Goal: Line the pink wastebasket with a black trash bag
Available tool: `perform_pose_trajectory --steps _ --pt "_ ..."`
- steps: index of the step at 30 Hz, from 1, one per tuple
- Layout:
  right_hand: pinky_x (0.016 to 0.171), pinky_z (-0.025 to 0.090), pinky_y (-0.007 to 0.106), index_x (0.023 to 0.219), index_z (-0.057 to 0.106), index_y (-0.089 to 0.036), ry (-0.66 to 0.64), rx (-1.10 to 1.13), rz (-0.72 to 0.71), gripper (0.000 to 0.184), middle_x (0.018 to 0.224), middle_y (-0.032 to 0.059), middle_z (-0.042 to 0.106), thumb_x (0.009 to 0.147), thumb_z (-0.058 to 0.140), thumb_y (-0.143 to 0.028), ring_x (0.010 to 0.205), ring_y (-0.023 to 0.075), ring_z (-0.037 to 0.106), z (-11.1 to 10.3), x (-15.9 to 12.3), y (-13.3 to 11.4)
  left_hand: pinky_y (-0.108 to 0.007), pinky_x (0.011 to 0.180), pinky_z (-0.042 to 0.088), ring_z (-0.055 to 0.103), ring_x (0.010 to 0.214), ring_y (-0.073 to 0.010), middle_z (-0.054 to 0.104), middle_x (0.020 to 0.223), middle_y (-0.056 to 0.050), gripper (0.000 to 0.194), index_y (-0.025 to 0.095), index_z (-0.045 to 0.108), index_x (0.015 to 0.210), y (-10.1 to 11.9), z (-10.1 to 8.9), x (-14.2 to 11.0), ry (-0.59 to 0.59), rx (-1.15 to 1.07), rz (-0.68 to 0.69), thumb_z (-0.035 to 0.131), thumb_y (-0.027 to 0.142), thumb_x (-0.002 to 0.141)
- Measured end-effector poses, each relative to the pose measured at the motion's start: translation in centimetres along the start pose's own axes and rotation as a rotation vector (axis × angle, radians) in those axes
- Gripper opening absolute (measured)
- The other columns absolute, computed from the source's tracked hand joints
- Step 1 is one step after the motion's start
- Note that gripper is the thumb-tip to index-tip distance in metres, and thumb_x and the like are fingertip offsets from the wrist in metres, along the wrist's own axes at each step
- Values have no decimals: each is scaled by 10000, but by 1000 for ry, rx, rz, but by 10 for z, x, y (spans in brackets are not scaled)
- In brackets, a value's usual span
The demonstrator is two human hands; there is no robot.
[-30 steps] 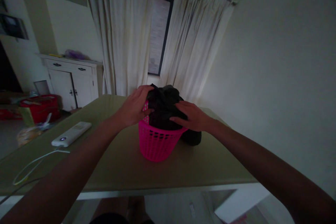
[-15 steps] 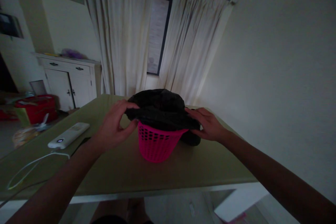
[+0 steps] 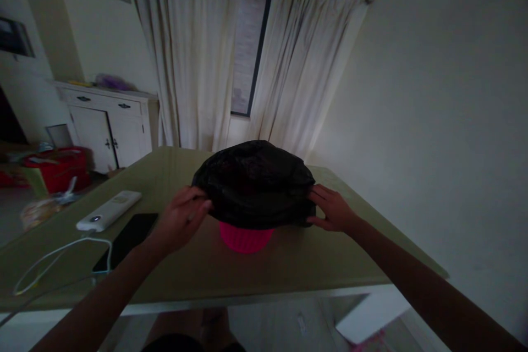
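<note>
A pink plastic basket (image 3: 246,239) stands upright on the table, with only its lower part showing. Over its top and upper sides spreads a black plastic bag (image 3: 256,206), its mouth wide and its edge hanging down outside the rim. At the bag's left edge, my left hand (image 3: 183,217) is closed with thumb and fingers pinching the plastic. My right hand (image 3: 332,209) grips the opposite edge, thumb below and fingers above. The basket's rim and holes are hidden under the bag.
On the left of the green-topped table (image 3: 330,264) lie a white power bank (image 3: 109,212), a black phone (image 3: 126,242) and a white cable (image 3: 39,264). Beyond are a white cabinet (image 3: 93,135), a red bag (image 3: 61,170) on the floor and curtains (image 3: 198,66).
The bag's edge has come down lower over the basket's sides and spread wider. Both hands have moved down with it. More of the phone shows.
</note>
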State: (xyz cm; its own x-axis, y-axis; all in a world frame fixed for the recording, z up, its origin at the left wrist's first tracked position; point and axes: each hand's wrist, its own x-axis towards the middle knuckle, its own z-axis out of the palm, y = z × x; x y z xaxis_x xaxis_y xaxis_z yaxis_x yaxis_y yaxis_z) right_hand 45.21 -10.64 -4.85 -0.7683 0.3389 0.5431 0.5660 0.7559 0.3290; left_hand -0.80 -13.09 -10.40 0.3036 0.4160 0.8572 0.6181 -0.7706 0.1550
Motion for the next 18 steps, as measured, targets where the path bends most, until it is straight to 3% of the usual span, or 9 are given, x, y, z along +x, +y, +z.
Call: perform_pose_trajectory --steps 2,5,7,10,13,15,18 --pt "861 596 409 1134 683 -213 107 134 176 436 1046 125 718 1087 476 -594 985 266 697 2 5 4 -404 925 524 665 1032 -251 707 1062 -81 206 215 740 1053 -8 4 7 177 -49 -208 556 305 1074" --pt "884 610 418 1077 683 -227 343 264 610 321 1084 115 721 1054 559 -522 962 240 705 12 27 14 -480 1022 554 664 1209 -321 696 1303 -146 398 197 709 1276 -19 13 29 325 -223 -602 600 476 1014" --pt "922 622 442 1182 693 -230 370 450 869 372 1230 134 735 959 679 -527 1017 246 724 25 46 22 -507 1085 542 685 1240 -345 740 1300 -145 484 201 725 1252 -25 22 47 275 -473 -837 608 581 975" --pt "956 626 452 1239 710 -219 232 941 1127 457 1228 136 786 866 738 -482 1026 249 756 50 68 30 -512 1095 545 734 1168 -363 813 1126 -140 537 206 767 1038 -28 36 67 156 -830 -1011 698 709 864" --pt "959 621 418 1097 766 -192 260 1241 1248 372 1085 120 823 835 736 -455 945 238 769 75 79 32 -483 1015 582 753 1111 -353 826 1050 -134 584 209 755 964 -32 47 74 193 -940 -1023 763 762 777" --pt "927 620 412 973 778 -188 313 1261 1254 331 1003 110 827 812 744 -475 868 237 758 89 80 33 -450 937 597 758 1066 -348 820 982 -117 596 210 734 924 -38 52 73 247 -896 -1018 810 759 704" --pt "832 613 434 802 734 -195 273 1213 1166 328 808 95 789 780 729 -523 766 252 718 107 78 33 -404 814 584 753 946 -326 782 856 -85 558 218 683 870 -51 60 65 272 -808 -1062 883 653 581"
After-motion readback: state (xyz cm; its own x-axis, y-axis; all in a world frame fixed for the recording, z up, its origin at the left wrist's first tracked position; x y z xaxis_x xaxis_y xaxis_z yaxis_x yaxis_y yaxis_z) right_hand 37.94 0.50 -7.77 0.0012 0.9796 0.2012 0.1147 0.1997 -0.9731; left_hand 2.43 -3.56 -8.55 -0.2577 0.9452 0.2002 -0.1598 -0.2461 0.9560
